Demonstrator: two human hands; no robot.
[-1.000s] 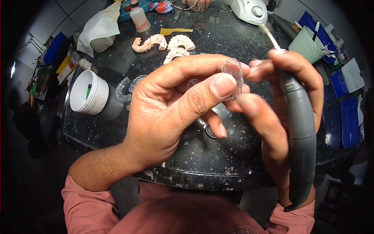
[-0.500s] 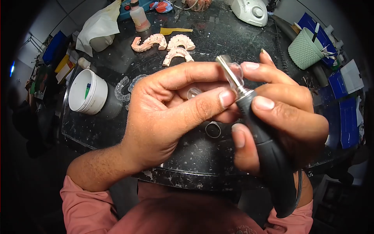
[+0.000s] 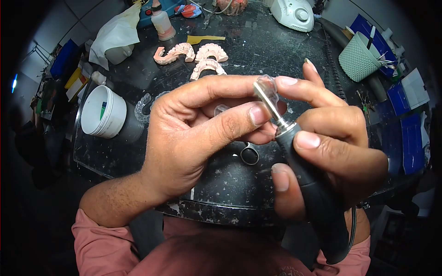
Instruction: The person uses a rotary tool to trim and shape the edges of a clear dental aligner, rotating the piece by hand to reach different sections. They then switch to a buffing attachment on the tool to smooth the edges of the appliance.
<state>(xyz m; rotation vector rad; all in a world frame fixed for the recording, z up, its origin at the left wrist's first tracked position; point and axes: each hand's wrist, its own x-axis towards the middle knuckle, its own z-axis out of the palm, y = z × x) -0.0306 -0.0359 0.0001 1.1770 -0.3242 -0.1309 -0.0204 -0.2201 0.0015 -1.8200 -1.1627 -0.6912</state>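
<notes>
My left hand (image 3: 198, 124) pinches a clear dental aligner (image 3: 268, 87) between thumb and forefinger, and another part of it shows behind the thumb. In my right hand (image 3: 331, 133) is a black rotary handpiece (image 3: 317, 193), its cable trailing down by the wrist. The handpiece's slim metal bit (image 3: 269, 102) lies across the aligner, overlapping it in this view. My right forefinger reaches over to the aligner's edge. Below the hands, a scissors handle ring (image 3: 249, 154) rests on the dark table.
Pink dental models (image 3: 209, 69) lie beyond my hands. More clear aligners (image 3: 146, 106) sit beside a white tub (image 3: 105, 112) at left. A green basket (image 3: 361, 57) of tools stands right, a white control unit (image 3: 293, 14) at the back, near a bottle (image 3: 162, 25).
The aligner has turned between my fingers, and more of it now shows above the bit. The handpiece and both hands have shifted slightly left.
</notes>
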